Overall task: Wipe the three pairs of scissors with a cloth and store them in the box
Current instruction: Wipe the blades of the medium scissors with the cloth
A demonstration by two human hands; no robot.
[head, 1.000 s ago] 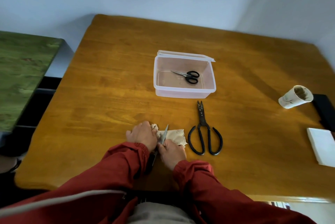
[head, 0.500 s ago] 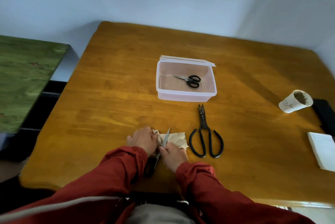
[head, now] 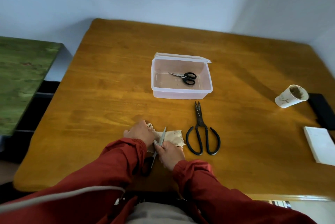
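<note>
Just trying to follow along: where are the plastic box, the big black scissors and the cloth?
plastic box [head: 181,94]: head view, its near wall.
big black scissors [head: 199,115]: head view, the closed blades.
cloth [head: 174,137]: head view, bare patch near its right end.

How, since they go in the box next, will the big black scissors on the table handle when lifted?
Probably stiff and heavy for their size: the black scissors look all metal. Lying flat, they likely won't roll. Their wide loop handles should be easy to grip.
</note>
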